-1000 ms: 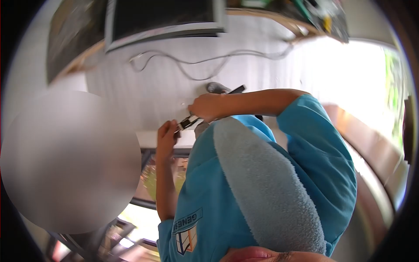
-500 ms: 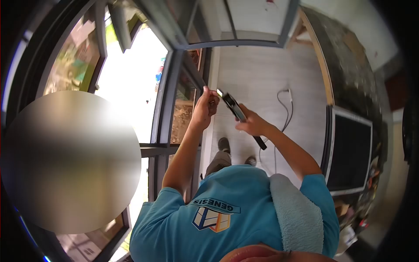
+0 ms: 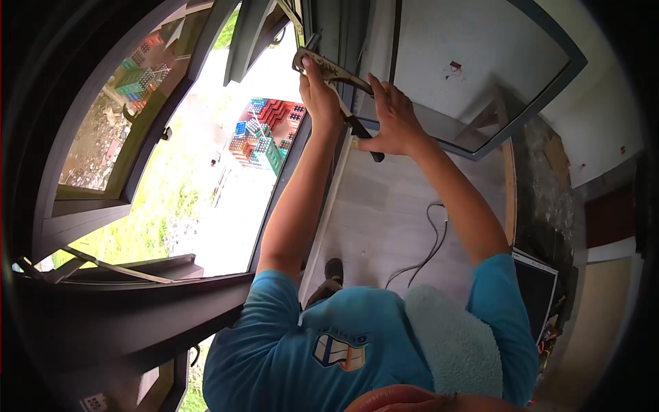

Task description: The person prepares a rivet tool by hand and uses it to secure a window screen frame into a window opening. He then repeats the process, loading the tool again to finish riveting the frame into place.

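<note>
My left hand (image 3: 319, 99) is raised at the window frame, its fingers on the front end of a long metal hand tool (image 3: 334, 72) with dark handles. My right hand (image 3: 397, 120) is at the tool's rear, fingers spread around the handles, the thumb near the lower black handle (image 3: 365, 137). The handles stand apart. The tool's tip lies beside a metal stay (image 3: 294, 17) at the top of the window opening. Exactly what the tip touches is too small to make out.
An open window sash (image 3: 117, 199) is at the left, with stacked crates (image 3: 264, 137) outside. A glazed panel (image 3: 473, 75) stands at the upper right. A cable (image 3: 437, 240) lies on the floor (image 3: 364, 199), near a dark framed screen (image 3: 535, 285).
Both hands and the tool have moved up to the top of the window opening. My left hand now touches the tool, and its handles are spread. The view has shifted.
</note>
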The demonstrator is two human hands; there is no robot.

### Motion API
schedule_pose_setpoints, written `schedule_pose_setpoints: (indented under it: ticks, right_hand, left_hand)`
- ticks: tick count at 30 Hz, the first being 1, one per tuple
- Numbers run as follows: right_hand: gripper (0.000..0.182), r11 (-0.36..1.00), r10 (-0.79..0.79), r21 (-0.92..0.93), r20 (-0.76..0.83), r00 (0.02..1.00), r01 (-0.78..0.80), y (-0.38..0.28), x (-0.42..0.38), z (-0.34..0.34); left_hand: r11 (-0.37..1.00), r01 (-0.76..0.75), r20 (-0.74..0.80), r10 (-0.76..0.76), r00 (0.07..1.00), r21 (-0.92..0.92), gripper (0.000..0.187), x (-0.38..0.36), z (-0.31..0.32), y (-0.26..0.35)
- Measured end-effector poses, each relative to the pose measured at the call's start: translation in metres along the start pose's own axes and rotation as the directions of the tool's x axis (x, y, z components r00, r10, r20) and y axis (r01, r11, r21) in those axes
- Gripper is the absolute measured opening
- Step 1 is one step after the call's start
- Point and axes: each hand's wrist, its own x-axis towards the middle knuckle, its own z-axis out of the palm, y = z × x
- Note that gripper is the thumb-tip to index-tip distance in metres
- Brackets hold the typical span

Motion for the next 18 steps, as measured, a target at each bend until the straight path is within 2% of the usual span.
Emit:
schedule_pose_setpoints:
  ticks: [2, 6, 7, 10, 11, 12, 14, 16, 18]
  right_hand:
    - [0.126, 0.994, -0.064, -0.093, -0.142, 0.988, 0.051, 0.003, 0.001, -0.001]
    - [0.121, 0.982, -0.018, 0.188, -0.063, 0.998, 0.03, 0.016, 0.009, 0.013]
    - [0.118, 0.969, -0.055, 0.234, -0.102, 0.993, 0.077, 0.019, 0.011, 0.017]
    - [0.119, 0.889, -0.084, 0.454, 0.029, 0.996, 0.062, 0.028, 0.009, 0.024]
    - [0.117, 0.878, -0.107, 0.475, 0.083, 0.991, 0.055, 0.029, 0.002, 0.034]
    - [0.117, 0.865, -0.085, 0.502, 0.174, 0.981, -0.014, 0.034, -0.007, 0.052]
    - [0.118, 0.884, -0.116, 0.468, 0.213, 0.97, 0.003, 0.04, -0.024, 0.084]
    - [0.114, 0.934, -0.081, 0.356, 0.266, 0.961, -0.019, 0.053, -0.033, 0.113]
    - [0.114, 0.951, -0.072, 0.307, 0.313, 0.947, -0.029, 0.061, -0.035, 0.128]
  left_hand:
    - [0.997, -0.071, 0.026, 0.07, 0.997, 0.042, 0.048, 0.018, 0.01, 0.005]
    - [0.989, -0.051, 0.057, 0.044, 0.997, 0.137, 0.045, 0.01, 0.025, 0.012]
    - [0.984, -0.118, 0.057, 0.111, 0.992, 0.137, 0.044, 0.017, 0.025, 0.002]
    - [0.986, 0.109, 0.129, -0.125, 0.984, 0.123, 0.045, 0.016, 0.005, 0.0]
    - [0.962, 0.265, 0.127, -0.272, 0.954, 0.07, 0.047, 0.006, -0.003, 0.001]
    - [0.953, 0.303, 0.114, -0.297, 0.948, -0.03, 0.049, -0.006, -0.013, -0.009]
    - [0.91, 0.342, 0.088, -0.33, 0.94, -0.236, 0.052, -0.02, -0.043, -0.051]
    - [0.876, 0.373, 0.011, -0.388, 0.922, -0.306, 0.054, -0.027, -0.077, -0.104]
    - [0.858, 0.38, -0.06, -0.424, 0.904, -0.344, 0.057, -0.032, -0.089, -0.124]
